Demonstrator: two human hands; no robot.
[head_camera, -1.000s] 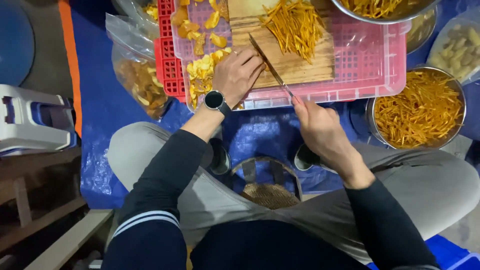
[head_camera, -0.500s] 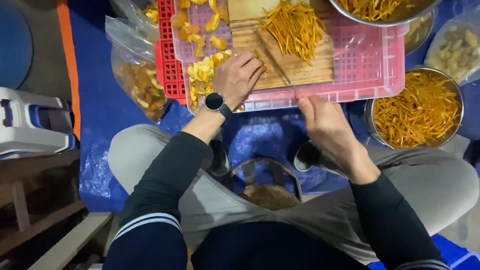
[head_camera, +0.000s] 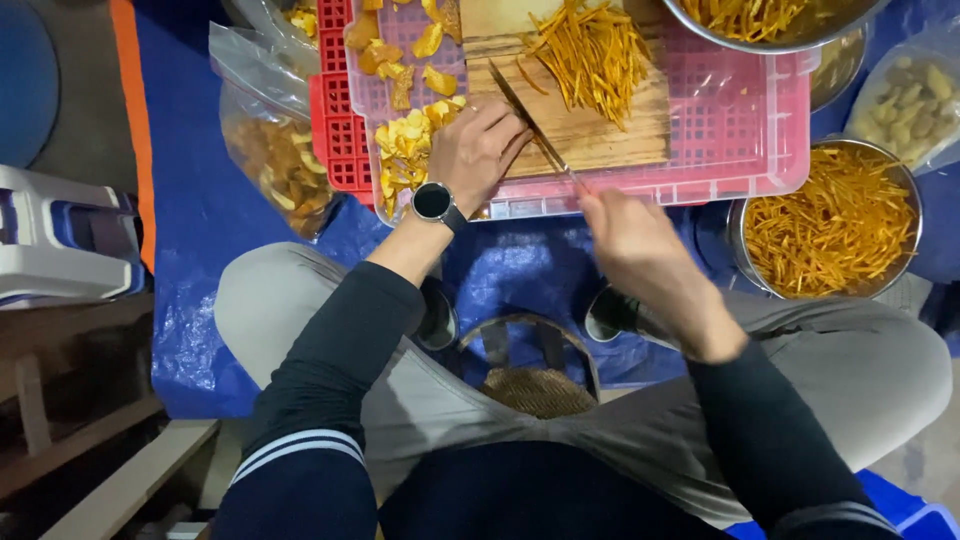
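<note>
My right hand (head_camera: 640, 255) grips the handle of a knife (head_camera: 530, 125) whose blade lies slanted across a wooden cutting board (head_camera: 600, 130). My left hand (head_camera: 478, 150), with a black watch on the wrist, rests fingers-down at the board's left edge, next to the blade and over yellow peel pieces (head_camera: 405, 150). A heap of thin orange strips (head_camera: 595, 50) lies on the far part of the board. The board sits on an upturned pink crate (head_camera: 740, 140).
A steel bowl (head_camera: 740, 230) of orange strips stands at the right, another steel bowl (head_camera: 770, 35) at the top. Plastic bags of peel (head_camera: 275, 160) lie left of a red crate (head_camera: 335, 130). A white stool (head_camera: 55, 250) stands far left. Blue tarp (head_camera: 190, 200) covers the floor.
My right hand moved up and left toward the crate with the knife. My left hand stayed at the board's edge.
</note>
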